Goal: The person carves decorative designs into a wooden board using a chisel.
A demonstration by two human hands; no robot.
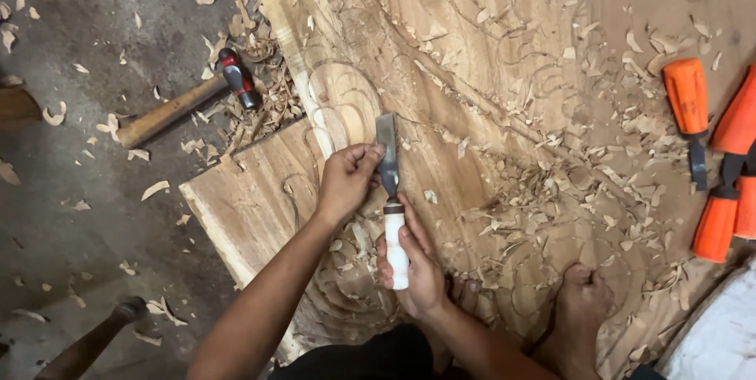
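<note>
Item: flat chisel (387, 161), steel blade with a white handle, standing nearly upright on a large wooden panel (504, 73) that lies on the floor (87, 215); cutting edge set near the panel's left border, beside a carved round scroll. Left hand (346, 179): fingers wrapped together around the blade just below its tip, steadying it. Right hand (413, 266): fingers clamped on the white handle from beneath. Panel: pale timber, much of its face already cut with curling lines and scrollwork, the relief showing deepest near the person's knees and around the chisel; the upper stretch carries fainter, shallower outlines, so by appearance the carving is partly done, with a good deal of surface left to deepen. Wood shavings (551, 183): scattered thickly over the panel to the right of the chisel and heaped along its left edge, more strewn across the floor. Hammer (189, 100): wooden handle, dark head with red band, lying on the floor among chips, well apart from both hands. Orange-handled chisels (713, 152): several, lying together on the panel at the far right, untouched. Bare foot (579, 309): resting on the panel to the right of the right hand. Second wooden handle (94, 341): at lower left on the floor, its head out of view.
</note>
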